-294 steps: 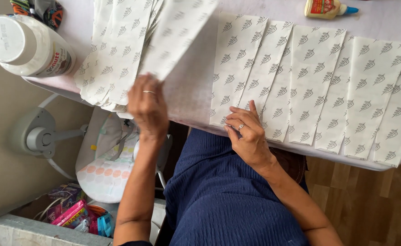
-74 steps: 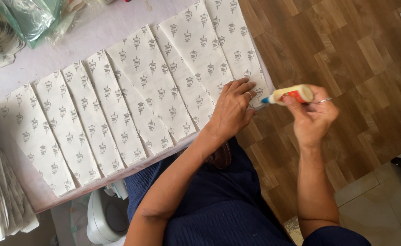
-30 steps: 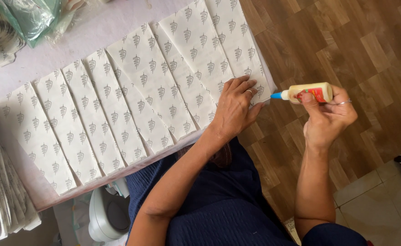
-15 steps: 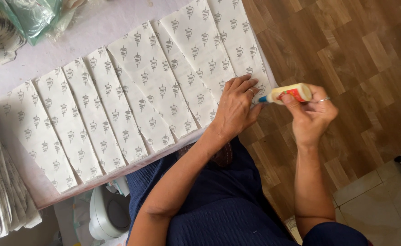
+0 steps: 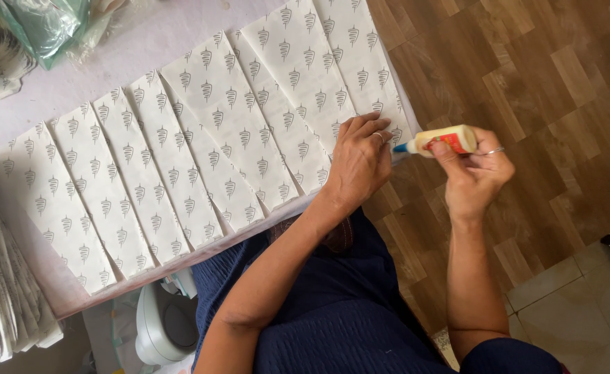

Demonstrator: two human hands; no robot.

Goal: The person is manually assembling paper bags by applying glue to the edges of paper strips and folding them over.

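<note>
Several white paper sheets (image 5: pixel 215 145) printed with small grey motifs lie overlapped in a row along the table's near edge. My left hand (image 5: pixel 360 163) presses flat on the sheet at the right end, fingers spread, a ring on one finger. My right hand (image 5: pixel 474 173) holds a small glue bottle (image 5: pixel 443 140) sideways just off the table's right corner. The bottle's blue tip points left at the edge of that end sheet, close to my left fingertips.
A stack of the same printed sheets (image 5: pixel 0 291) hangs over the table's left end. Crumpled clear and green plastic bags (image 5: pixel 35 24) lie at the far left. The pale table top (image 5: pixel 153 41) shows behind the sheets. Wooden floor (image 5: pixel 540 76) lies to the right, a white plastic object (image 5: pixel 159 325) below the table.
The glue bottle swung out to the right a second ago and has come back so its tip is at the end sheet's edge. My left hand has stayed pressed on the sheet.
</note>
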